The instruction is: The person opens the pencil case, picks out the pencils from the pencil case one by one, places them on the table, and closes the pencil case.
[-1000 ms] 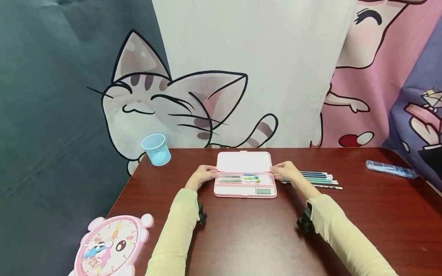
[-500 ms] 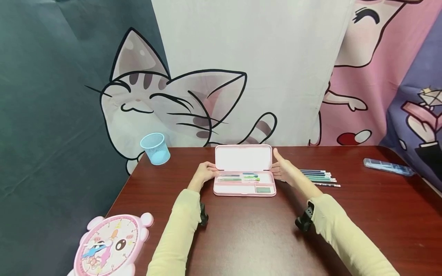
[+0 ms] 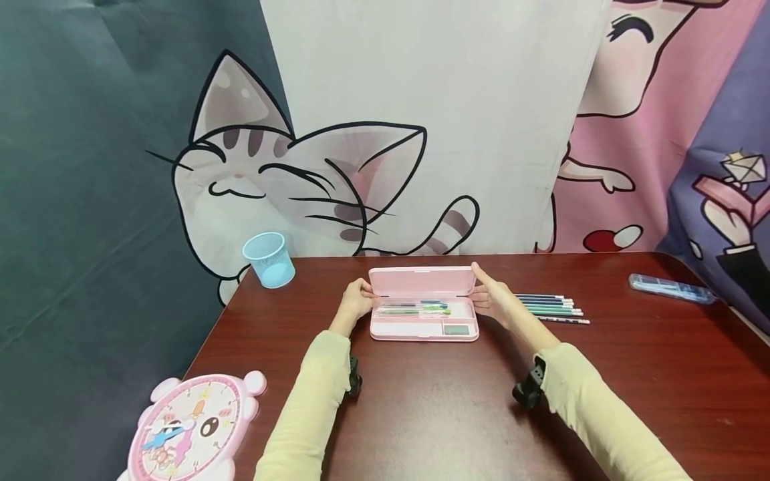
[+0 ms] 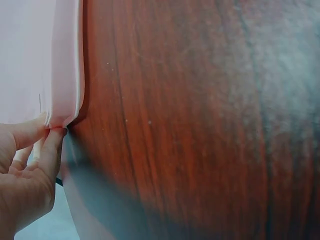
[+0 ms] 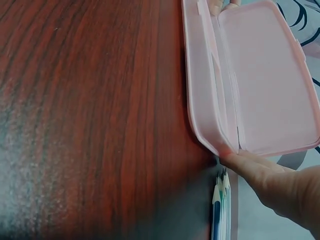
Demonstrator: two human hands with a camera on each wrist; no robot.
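A pink pencil case (image 3: 415,329) lies on the table, its hinged lid (image 3: 423,282) raised and tilted forward over the tray. Several slim pens (image 3: 415,311) lie inside, and a small grey-green block (image 3: 456,330) sits in the front right compartment. My left hand (image 3: 355,300) pinches the case's left end near the hinge; the left wrist view shows thumb and fingertips at its corner (image 4: 65,95). At the right end, my right hand (image 3: 496,300) has its fingers extended against the case beside the hinge. Its thumb points up along the lid's right edge.
Several pencils (image 3: 549,304) lie just right of the right hand. A light blue mesh cup (image 3: 271,264) stands at the back left and a clear blue box (image 3: 670,288) at the far right. A pink toy clock (image 3: 192,427) is at the front left.
The lid has swung up from lying back and now leans forward. My right hand's thumb has lifted to the lid's edge. The left hand has stayed at the case's left end.
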